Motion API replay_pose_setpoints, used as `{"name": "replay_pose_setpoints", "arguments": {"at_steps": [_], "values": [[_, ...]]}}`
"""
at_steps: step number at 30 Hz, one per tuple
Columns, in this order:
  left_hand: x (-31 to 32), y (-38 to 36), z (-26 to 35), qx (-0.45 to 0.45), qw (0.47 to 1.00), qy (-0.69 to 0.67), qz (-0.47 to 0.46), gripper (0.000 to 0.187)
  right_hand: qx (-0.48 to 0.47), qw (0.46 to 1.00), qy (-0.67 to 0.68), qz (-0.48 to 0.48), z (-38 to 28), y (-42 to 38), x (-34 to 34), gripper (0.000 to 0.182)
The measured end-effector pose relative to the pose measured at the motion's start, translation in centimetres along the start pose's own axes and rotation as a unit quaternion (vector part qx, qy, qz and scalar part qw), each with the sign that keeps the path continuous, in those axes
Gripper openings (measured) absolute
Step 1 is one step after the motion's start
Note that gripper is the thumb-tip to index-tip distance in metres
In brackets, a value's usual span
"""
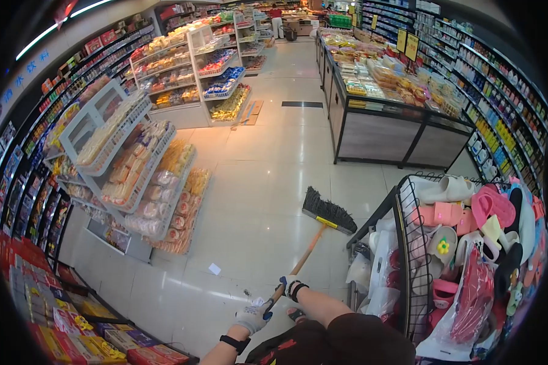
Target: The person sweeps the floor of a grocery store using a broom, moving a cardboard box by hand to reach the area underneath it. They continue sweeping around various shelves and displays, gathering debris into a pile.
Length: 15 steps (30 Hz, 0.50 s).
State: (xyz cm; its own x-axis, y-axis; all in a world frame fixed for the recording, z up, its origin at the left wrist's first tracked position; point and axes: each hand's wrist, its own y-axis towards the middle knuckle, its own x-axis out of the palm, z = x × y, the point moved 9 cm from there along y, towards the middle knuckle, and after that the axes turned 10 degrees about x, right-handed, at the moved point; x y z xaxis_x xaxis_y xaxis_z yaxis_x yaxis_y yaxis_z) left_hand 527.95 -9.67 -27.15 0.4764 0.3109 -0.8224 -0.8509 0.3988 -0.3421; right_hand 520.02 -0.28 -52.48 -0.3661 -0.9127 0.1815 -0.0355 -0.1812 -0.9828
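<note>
Left hand [254,317] and right hand [291,287] are both gripping the broom [309,249] — right's sitting nearer the bristles [329,212] — and its handle's slanting forward-right, bristles resting on the floor [249,182], far as I can tell.

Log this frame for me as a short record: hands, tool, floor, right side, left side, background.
Left hand: the left hand, gloved, closed around the broom handle
Right hand: the right hand, gloved, on the same handle, nearer the bristles
Tool: broom, its bristles at the floor
Floor: pale, shiny floor; a small white scrap lies apart from the broom
Right side: wire bin heaped with slippers
Left side: tiered rack of packaged food
Background: person in a red top, far down the aisle
</note>
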Motion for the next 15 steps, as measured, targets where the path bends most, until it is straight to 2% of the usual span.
{"name": "replay_pose_setpoints", "arguments": {"at_steps": [2,4,6,7,8,9,10,11,12,13,14,15], "values": [[1.4,-3.6,0.1,-0.032,0.999,0.000,-0.019,0.046,-0.005,0.999,-0.032,0.027,3.0,0.9,-0.9,0.010],[2.1,-7.7,0.7,-0.043,0.999,-0.004,-0.022,0.046,-0.089,0.980,-0.171,0.045,5.6,1.0,-1.1,0.013],[2.8,-12.4,1.5,-0.060,0.998,0.006,-0.025,0.046,-0.113,0.978,-0.148,-0.092,9.2,3.5,-0.6,0.015],[3.1,-14.9,1.9,-0.071,0.997,0.016,-0.023,0.046,-0.177,0.955,-0.232,-0.061,10.7,2.0,-0.3,0.011],[5.3,-17.2,0.7,-0.040,0.998,0.033,0.021,0.046,-0.370,0.784,-0.495,0.052,10.5,5.0,0.0,0.017],[5.6,-20.1,0.8,-0.062,0.996,0.060,-0.003,0.046,-0.352,0.776,-0.521,0.045,13.7,4.7,-0.2,0.018],[6.0,-22.9,0.8,-0.038,0.997,0.051,0.046,0.045,-0.290,0.825,-0.486,0.010,16.8,4.6,-0.3,0.018],[5.5,-25.8,1.7,-0.071,0.992,0.100,-0.002,0.045,-0.195,0.896,-0.398,-0.036,20.4,5.0,-0.9,0.019],[5.1,-28.7,2.3,-0.070,0.991,0.113,0.030,0.044,-0.026,0.969,-0.228,-0.089,24.7,6.0,-1.7,0.020],[4.1,-31.0,3.0,-0.082,0.994,0.068,0.011,0.042,-0.146,0.909,-0.390,-0.014,25.8,2.4,-0.8,0.019],[3.8,-33.5,3.2,-0.096,0.994,0.052,0.004,0.041,-0.060,0.974,-0.217,-0.029,29.2,1.8,-1.2,0.019],[3.8,-36.2,3.4,-0.103,0.993,0.049,0.001,0.041,-0.030,0.983,-0.178,-0.015,31.7,0.9,-1.4,0.020]]}}
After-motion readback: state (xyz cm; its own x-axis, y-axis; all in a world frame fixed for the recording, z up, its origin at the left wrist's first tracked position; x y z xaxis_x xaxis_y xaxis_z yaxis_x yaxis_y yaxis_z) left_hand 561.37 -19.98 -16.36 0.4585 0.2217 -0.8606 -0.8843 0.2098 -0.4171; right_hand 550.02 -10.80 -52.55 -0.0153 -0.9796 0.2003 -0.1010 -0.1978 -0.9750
